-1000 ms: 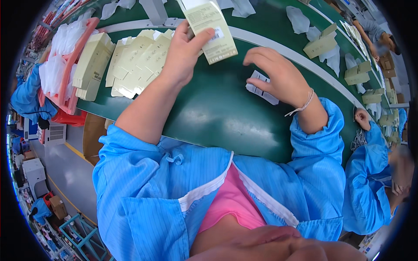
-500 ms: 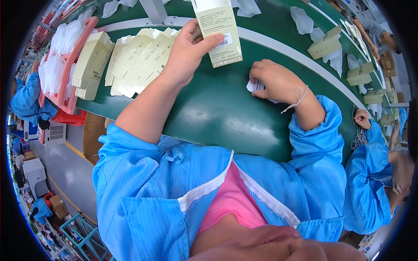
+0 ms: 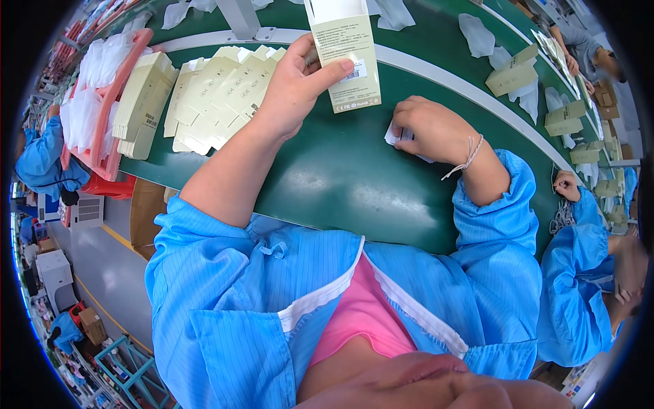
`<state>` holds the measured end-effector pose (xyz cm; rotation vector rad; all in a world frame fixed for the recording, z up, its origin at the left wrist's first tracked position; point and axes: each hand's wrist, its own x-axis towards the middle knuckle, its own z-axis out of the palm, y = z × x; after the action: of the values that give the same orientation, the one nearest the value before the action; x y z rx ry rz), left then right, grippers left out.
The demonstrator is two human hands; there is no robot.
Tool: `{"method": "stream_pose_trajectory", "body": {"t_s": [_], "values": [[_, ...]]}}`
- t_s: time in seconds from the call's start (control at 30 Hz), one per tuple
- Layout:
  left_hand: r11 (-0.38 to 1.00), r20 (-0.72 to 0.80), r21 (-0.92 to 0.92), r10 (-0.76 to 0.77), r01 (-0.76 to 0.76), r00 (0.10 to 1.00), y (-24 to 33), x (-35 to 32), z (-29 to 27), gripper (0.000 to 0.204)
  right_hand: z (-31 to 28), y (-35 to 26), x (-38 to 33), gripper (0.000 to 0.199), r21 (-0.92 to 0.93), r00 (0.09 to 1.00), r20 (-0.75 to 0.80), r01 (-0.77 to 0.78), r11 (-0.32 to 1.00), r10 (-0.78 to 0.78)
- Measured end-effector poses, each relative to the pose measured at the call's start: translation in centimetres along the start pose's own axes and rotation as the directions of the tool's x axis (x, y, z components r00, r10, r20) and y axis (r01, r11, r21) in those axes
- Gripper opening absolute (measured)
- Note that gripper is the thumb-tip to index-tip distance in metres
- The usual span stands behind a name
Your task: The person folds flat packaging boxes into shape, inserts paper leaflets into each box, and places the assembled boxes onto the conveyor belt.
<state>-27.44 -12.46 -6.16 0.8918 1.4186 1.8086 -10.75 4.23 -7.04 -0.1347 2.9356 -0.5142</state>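
Note:
My left hand (image 3: 289, 88) holds up a pale yellow-green cardboard box (image 3: 354, 48), thumb on its printed back with a white label. The far end of the box stands open, showing a white inside. My right hand (image 3: 436, 128) rests on the green table, fingers curled over a small stack of white printed paper slips (image 3: 391, 136). Most of that stack is hidden under the palm. Left of my left hand, flattened cartons (image 3: 221, 85) of the same colour lie fanned out. Beside them stands a row of further folded cartons (image 3: 142, 102).
A pink rack (image 3: 112, 123) with white plastic bags stands at the table's left end. A white metal rail (image 3: 436, 65) curves along the back of the green table (image 3: 327, 177). Cartons (image 3: 511, 73) sit beyond it. A co-worker's hand (image 3: 565, 185) is at the right, near coiled cables.
The box in my left hand has shifted slightly right and down in the view. My right hand stays on the slips, almost unmoved.

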Motion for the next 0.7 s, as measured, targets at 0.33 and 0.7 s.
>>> {"method": "stream_pose_trajectory", "body": {"t_s": [0.33,0.7], "values": [[0.999,0.02,-0.039,-0.024,0.025,0.999,0.5,-0.1,0.3,0.05,-0.5,-0.1,-0.2,0.017,-0.065,0.994,-0.093,-0.055,0.996,0.049],[0.998,0.006,-0.059,-0.038,0.038,0.999,0.2,-0.2,0.8,0.049,-2.7,-2.4,-1.0,0.027,0.199,0.695,-0.719,0.19,0.961,0.012]]}}
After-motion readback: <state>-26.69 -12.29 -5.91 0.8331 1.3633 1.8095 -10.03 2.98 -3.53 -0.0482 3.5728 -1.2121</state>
